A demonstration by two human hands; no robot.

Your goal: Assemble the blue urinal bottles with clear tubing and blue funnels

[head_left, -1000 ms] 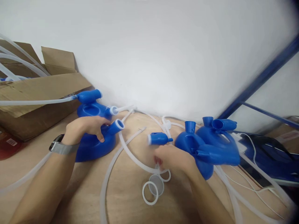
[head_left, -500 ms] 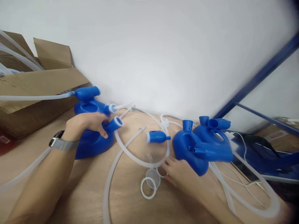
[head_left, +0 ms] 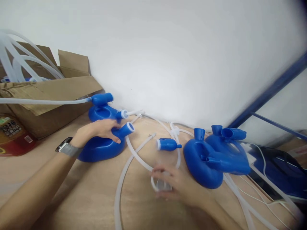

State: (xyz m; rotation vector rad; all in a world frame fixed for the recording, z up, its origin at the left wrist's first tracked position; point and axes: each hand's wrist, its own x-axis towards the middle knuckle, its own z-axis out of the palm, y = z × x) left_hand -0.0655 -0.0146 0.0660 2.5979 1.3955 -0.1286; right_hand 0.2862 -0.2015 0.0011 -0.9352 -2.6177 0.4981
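With its fingers around the handle by the neck, my left hand holds a blue plastic bottle on the table. The bottle's open neck has a white rim and points right. My right hand, smeared by motion, curls its thumb and fingers around a white ring and a translucent round cap low over the table. Just beyond lies a small blue nozzle piece with a white rim. Another blue bottle stands behind the held one, a blue nozzle piece on top.
Two more blue bottles stand at right with blue nozzle pieces. Clear hoses curve across the table. An open cardboard box of hoses and a red-labelled container are at left. A blue metal frame and cables lie right.
The view has turned left, showing more of the box and container. My right hand has shifted over the ring and cap and closed around them. My left hand stays on its bottle.
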